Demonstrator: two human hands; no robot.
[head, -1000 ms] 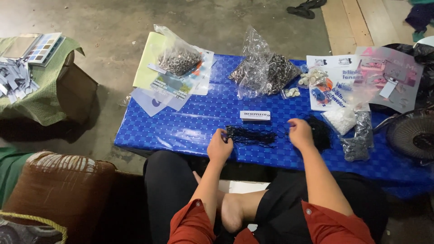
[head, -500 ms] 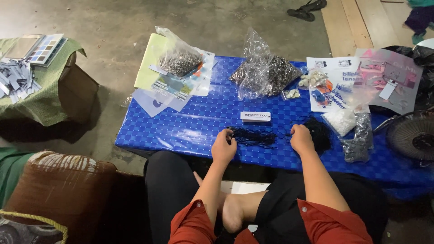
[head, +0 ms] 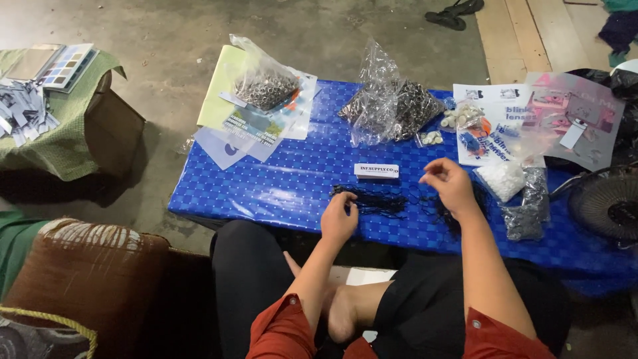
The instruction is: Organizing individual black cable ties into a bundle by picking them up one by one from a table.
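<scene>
Left hand: the left hand (head: pixel 339 219) rests on the near part of the table, fingers curled and pinching the end of the black cords (head: pixel 372 199).
Right hand: the right hand (head: pixel 452 186) is raised a little above the table, fingertips pinched together; whether a cord is between them cannot be told.
Cords: a loose bundle of thin black cords lies on the table between the two hands, nearer the left one.
Label: a small white oblong label (head: pixel 376 171) with dark print lies flat just beyond the cords.
Table: a low table (head: pixel 279 186) covered in glossy blue checked plastic; the person sits cross-legged at its near edge.
Middle bag: a clear bag (head: pixel 392 106) of small dark metal parts stands beyond the label.
Left bag: another clear bag (head: pixel 266 83) of metal rings lies on coloured sheets (head: pixel 232 126) at the table's far left corner.
Right side: printed white leaflets (head: pixel 492 113), a small bag of white pieces (head: pixel 502 178) and a grey bag (head: pixel 525 213) lie past the right hand.
Fan: a dark fan grille (head: pixel 608 206) sits at the table's right end.
Floor: bare grey concrete (head: pixel 166 40), with a sandal (head: pixel 455 13) at the far edge.
Left of the room: a box under green cloth (head: pixel 66 133) holds paper slips; a brown cushion (head: pixel 80 272) lies nearer.
</scene>
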